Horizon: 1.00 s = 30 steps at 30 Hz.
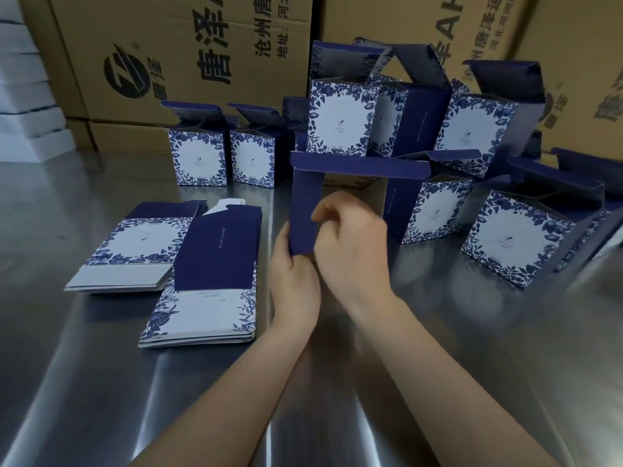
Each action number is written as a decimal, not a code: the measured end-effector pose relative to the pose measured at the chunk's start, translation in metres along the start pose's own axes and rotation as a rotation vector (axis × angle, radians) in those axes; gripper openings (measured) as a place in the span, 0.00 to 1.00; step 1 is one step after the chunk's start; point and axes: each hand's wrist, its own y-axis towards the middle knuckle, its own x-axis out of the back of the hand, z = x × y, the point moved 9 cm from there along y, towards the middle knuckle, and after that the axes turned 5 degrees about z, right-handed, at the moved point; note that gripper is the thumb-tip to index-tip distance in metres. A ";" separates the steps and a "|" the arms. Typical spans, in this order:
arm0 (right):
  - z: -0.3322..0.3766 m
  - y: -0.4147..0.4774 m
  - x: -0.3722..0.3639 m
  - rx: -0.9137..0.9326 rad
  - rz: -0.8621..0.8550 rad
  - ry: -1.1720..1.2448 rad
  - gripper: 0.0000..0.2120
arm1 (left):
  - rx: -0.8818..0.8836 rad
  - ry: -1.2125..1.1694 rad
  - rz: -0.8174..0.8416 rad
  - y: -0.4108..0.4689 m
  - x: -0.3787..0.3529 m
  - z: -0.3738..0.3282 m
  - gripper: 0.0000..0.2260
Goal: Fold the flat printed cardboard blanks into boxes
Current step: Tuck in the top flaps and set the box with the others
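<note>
A partly folded navy blue box [305, 197] stands upright at the middle of the steel table, its top flap [357, 166] spread wide. My left hand [293, 281] grips its lower edge from below. My right hand [350, 237] curls its fingers over the box's near side, hiding that part. Two stacks of flat blue-and-white blanks lie to the left, one stack [135, 251] further back, the other stack [212, 281] nearer. Several folded boxes with open lids stand behind, such as a box [199, 153] at the back left and a box [512, 237] at the right.
Large brown shipping cartons [188, 55] form a wall along the table's back edge. White foam pieces [27, 96] are stacked at the far left. The steel tabletop [303, 382] stretches toward me between my forearms.
</note>
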 end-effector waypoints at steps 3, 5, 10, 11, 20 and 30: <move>-0.014 0.015 0.012 -0.103 -0.087 0.077 0.12 | -0.015 0.013 -0.018 0.001 -0.001 -0.002 0.17; -0.015 0.015 0.010 -0.092 -0.095 0.058 0.11 | -0.016 0.001 -0.028 0.001 -0.001 -0.001 0.16; -0.031 0.028 -0.013 -0.173 0.099 -0.203 0.12 | -0.053 0.075 -0.022 -0.001 0.001 -0.004 0.19; -0.039 0.031 -0.021 -0.235 0.177 -0.241 0.13 | -0.076 0.084 -0.021 -0.002 0.000 -0.005 0.20; -0.083 0.041 -0.075 -0.377 0.654 -0.538 0.12 | -0.060 0.076 -0.073 -0.008 0.002 -0.007 0.18; -0.085 0.036 -0.093 -0.308 0.994 -0.753 0.14 | -0.021 0.139 -0.066 -0.016 -0.002 -0.006 0.18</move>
